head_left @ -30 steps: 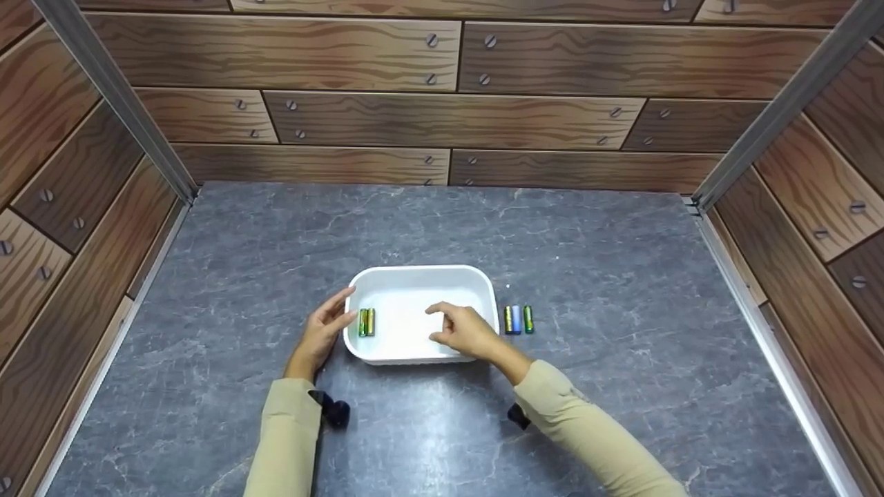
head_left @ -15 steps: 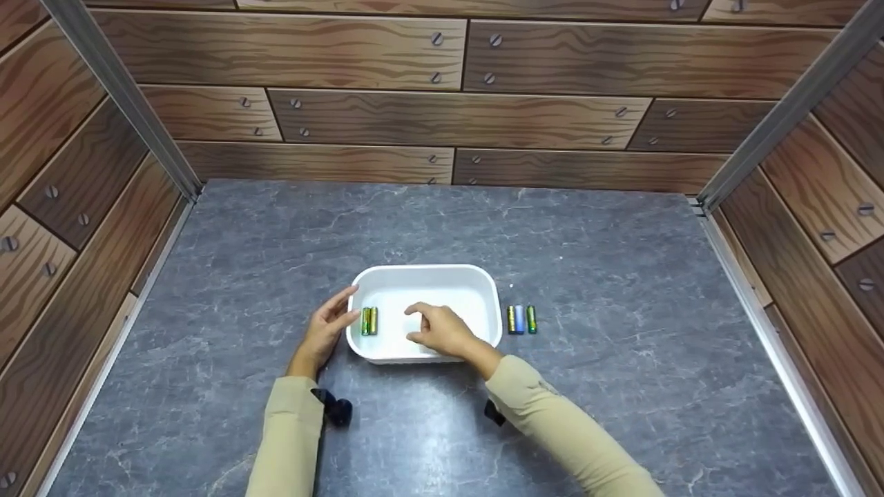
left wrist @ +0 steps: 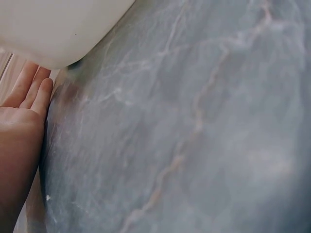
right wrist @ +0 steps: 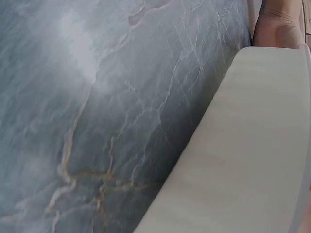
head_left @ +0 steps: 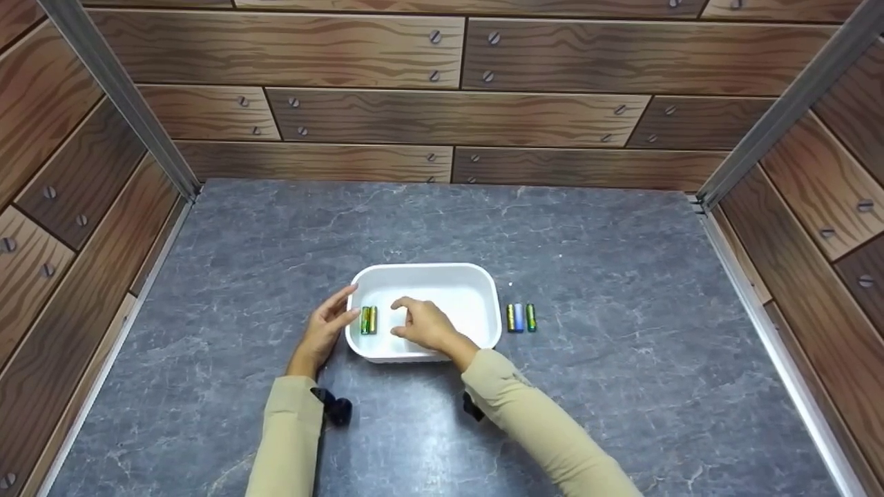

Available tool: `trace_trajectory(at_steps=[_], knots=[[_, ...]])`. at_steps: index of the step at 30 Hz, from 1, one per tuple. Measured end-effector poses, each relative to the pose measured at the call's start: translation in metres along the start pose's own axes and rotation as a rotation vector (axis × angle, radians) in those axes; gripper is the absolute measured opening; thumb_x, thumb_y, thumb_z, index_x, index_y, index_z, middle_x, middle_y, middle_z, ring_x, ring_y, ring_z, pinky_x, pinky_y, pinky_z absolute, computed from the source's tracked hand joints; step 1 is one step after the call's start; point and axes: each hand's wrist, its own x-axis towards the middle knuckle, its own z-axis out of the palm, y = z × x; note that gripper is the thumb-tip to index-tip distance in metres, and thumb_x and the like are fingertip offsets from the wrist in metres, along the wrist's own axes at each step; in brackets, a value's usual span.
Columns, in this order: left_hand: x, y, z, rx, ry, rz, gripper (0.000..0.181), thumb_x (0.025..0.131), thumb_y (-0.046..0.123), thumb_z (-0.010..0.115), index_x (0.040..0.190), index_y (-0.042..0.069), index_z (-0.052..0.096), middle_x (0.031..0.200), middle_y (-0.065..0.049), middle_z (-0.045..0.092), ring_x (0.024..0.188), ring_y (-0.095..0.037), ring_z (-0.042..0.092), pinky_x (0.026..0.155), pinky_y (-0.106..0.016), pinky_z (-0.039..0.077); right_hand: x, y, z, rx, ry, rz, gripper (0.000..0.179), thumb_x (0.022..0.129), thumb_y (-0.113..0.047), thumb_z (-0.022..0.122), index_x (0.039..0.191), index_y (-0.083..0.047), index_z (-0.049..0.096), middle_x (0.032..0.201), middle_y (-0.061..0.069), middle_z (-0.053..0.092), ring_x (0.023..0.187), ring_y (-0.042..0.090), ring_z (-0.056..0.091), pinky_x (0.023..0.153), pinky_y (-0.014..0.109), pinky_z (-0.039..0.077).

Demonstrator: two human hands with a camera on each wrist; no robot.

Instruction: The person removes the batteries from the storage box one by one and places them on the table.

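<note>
A white rectangular tray (head_left: 442,283) stands on the grey marbled table. Inside it, by the left wall, two green-and-gold batteries (head_left: 369,320) lie side by side. My left hand (head_left: 324,331) rests at the tray's left end, its fingers fairly straight along the outside and the thumb at the rim. Over the tray's interior is my right hand (head_left: 428,326), thumb and forefinger spread apart with nothing seen between them, a little right of the two batteries. In the left wrist view, straight fingers (left wrist: 36,92) lie beside the tray's outer wall.
Right of the tray, a gold-and-dark battery (head_left: 510,318), a blue battery (head_left: 519,318) and a green battery (head_left: 531,318) lie in a row on the table (head_left: 621,297). Wood-patterned walls (head_left: 387,114) enclose the back and sides.
My right hand has moved left across the tray, towards the two batteries, its thumb and forefinger staying apart. My left hand keeps its place at the tray's left end.
</note>
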Motion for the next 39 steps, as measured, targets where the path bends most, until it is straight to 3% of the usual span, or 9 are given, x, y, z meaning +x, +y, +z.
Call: trace_trajectory(at_steps=[9, 14, 19, 28, 35, 39], knots=[[0.000, 0.001, 0.000, 0.008, -0.015, 0.009, 0.055, 0.090, -0.003, 0.059, 0.141, -0.007, 0.040, 0.146, -0.031, 0.042, 0.128, -0.020, 0.051, 0.097, -0.012, 0.044, 0.009, -0.005, 0.010, -0.022, -0.021, 0.025, 0.044, 0.084, -0.022, 0.073, 0.124, -0.008, 0.060, 0.085, 0.011, 0.067, 0.067, 0.009, 0.047, 0.059, 0.020, 0.036], [0.001, 0.000, 0.001, 0.000, -0.031, 0.010, 0.056, 0.089, -0.002, 0.060, 0.141, -0.007, 0.040, 0.146, -0.030, 0.042, 0.121, -0.007, 0.054, 0.098, -0.011, 0.044, 0.012, -0.007, 0.014, -0.042, -0.030, 0.048, 0.046, 0.084, -0.023, 0.074, 0.126, -0.009, 0.059, 0.087, 0.011, 0.069, 0.068, 0.013, 0.053, 0.060, 0.024, 0.042], [0.001, -0.002, 0.002, -0.009, -0.049, 0.029, 0.056, 0.089, -0.003, 0.059, 0.141, -0.009, 0.039, 0.146, -0.029, 0.044, 0.112, 0.004, 0.056, 0.099, -0.011, 0.043, 0.015, -0.009, 0.019, -0.074, -0.028, 0.053, 0.056, 0.083, -0.026, 0.075, 0.133, -0.010, 0.056, 0.099, 0.015, 0.074, 0.091, 0.027, 0.068, 0.081, 0.039, 0.055], [0.000, -0.002, 0.001, -0.018, -0.059, 0.030, 0.057, 0.089, -0.002, 0.060, 0.141, -0.010, 0.038, 0.147, -0.026, 0.045, 0.113, 0.004, 0.055, 0.100, -0.012, 0.043, 0.019, -0.010, 0.027, -0.080, -0.031, 0.097, 0.066, 0.082, -0.027, 0.076, 0.140, -0.012, 0.050, 0.132, 0.014, 0.063, 0.120, 0.032, 0.060, 0.102, 0.043, 0.049], [-0.002, -0.001, -0.002, -0.018, -0.042, 0.030, 0.057, 0.088, -0.002, 0.061, 0.141, -0.010, 0.039, 0.146, -0.023, 0.047, 0.112, 0.007, 0.055, 0.100, -0.010, 0.042, 0.023, -0.015, 0.031, -0.125, -0.067, 0.115, 0.066, 0.082, -0.028, 0.076, 0.141, -0.015, 0.049, 0.132, 0.013, 0.063, 0.121, 0.032, 0.060, 0.101, 0.043, 0.049], [-0.001, -0.001, -0.003, -0.017, -0.044, 0.035, 0.057, 0.088, -0.002, 0.061, 0.141, -0.009, 0.039, 0.140, -0.017, 0.055, 0.111, 0.006, 0.057, 0.100, -0.011, 0.043, 0.024, -0.017, 0.032, -0.138, -0.062, 0.110, 0.064, 0.081, -0.027, 0.076, 0.139, -0.015, 0.050, 0.129, 0.013, 0.065, 0.118, 0.032, 0.062, 0.098, 0.044, 0.051]])
